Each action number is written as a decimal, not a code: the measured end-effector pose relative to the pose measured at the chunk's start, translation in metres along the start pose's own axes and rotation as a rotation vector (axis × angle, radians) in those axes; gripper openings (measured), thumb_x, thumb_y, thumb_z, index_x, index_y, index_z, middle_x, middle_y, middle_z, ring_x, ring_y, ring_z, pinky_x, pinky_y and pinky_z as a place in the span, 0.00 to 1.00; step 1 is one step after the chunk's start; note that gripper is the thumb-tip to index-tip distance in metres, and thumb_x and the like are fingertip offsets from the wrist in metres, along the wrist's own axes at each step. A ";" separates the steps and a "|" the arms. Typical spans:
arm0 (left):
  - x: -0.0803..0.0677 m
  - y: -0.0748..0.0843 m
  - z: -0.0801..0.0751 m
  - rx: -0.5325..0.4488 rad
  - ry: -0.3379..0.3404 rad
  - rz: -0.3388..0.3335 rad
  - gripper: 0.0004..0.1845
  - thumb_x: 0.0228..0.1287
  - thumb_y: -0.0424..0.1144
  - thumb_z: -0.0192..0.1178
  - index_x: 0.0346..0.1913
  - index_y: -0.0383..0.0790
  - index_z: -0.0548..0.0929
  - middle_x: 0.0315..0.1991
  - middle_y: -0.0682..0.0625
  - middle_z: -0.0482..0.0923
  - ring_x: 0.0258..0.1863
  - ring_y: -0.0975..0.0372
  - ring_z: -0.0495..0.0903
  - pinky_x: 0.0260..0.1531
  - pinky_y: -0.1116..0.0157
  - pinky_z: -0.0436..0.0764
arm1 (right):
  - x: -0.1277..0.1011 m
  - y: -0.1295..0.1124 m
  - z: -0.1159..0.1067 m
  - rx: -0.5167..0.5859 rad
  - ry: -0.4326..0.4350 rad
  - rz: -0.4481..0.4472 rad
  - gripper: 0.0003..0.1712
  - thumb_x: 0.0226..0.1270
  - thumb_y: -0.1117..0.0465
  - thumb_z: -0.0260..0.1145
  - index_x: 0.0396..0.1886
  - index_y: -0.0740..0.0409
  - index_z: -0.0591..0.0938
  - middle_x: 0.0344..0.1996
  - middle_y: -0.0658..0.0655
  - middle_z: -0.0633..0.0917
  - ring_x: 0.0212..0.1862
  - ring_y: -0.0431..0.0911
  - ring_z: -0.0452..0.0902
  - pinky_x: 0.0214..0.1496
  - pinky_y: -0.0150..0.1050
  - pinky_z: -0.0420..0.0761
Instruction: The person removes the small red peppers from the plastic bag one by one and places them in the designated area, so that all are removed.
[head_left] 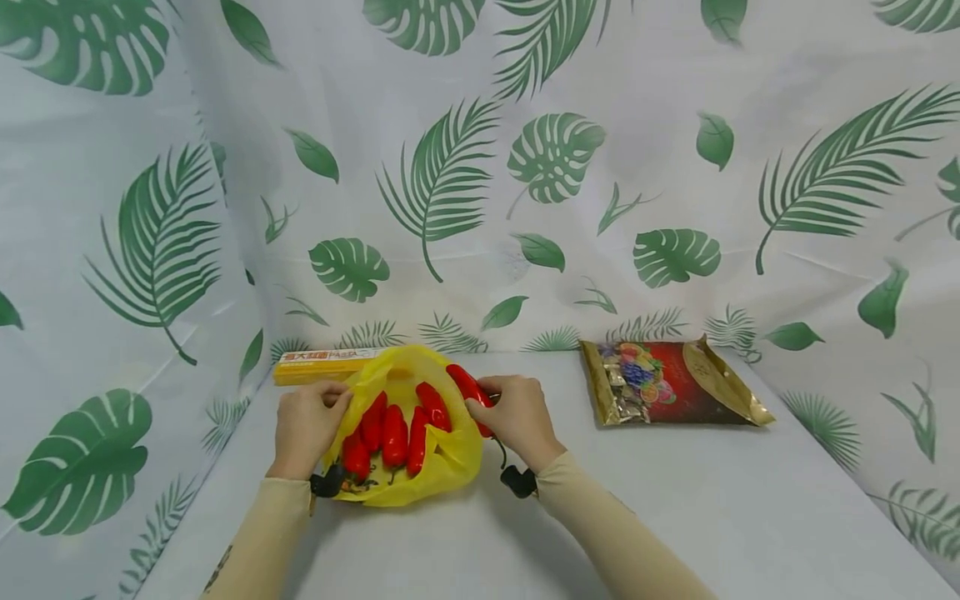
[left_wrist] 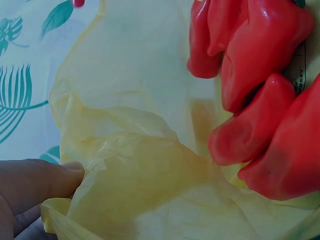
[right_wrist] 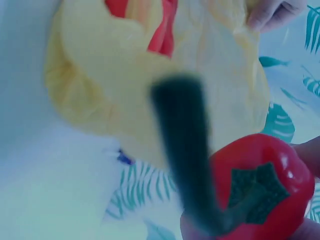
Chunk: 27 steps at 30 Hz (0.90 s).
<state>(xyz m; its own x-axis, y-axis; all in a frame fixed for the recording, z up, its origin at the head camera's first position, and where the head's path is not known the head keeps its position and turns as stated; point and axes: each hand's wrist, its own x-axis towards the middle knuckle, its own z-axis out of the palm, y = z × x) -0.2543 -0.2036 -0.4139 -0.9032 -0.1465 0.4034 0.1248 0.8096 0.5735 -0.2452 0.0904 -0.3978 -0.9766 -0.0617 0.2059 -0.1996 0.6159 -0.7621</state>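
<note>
A red pepper (head_left: 470,388) sits at the mouth of a yellow plastic bag (head_left: 450,458) on the grey table (head_left: 675,500), gripped by the right hand (head_left: 517,418), whose fingers curl around it. Its green stem (right_wrist: 190,165) points toward the wrist camera. The left hand (head_left: 303,425) pinches the bag's left edge, holding it open. More red peppers (head_left: 393,435) lie inside the bag. A yellow box (head_left: 322,367) lies behind, and a snack packet (head_left: 671,383) lies to the right.

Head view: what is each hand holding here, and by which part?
The left hand pinches the yellow bag by its open left edge. The right hand grips a red pepper near its stem end, at the bag's mouth.
</note>
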 end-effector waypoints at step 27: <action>-0.001 0.006 0.004 0.006 0.002 -0.011 0.12 0.70 0.41 0.68 0.45 0.33 0.91 0.36 0.39 0.92 0.33 0.51 0.90 0.32 0.56 0.89 | -0.046 0.107 -0.060 -0.193 0.072 0.134 0.15 0.61 0.60 0.77 0.45 0.64 0.91 0.25 0.55 0.90 0.22 0.41 0.80 0.21 0.34 0.79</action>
<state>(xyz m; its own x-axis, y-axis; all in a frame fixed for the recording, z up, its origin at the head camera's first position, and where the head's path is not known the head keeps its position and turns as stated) -0.2545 -0.1969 -0.4134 -0.9037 -0.1569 0.3983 0.1121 0.8112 0.5740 -0.2167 0.2061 -0.4518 -0.9838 0.0830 0.1591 -0.0424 0.7539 -0.6557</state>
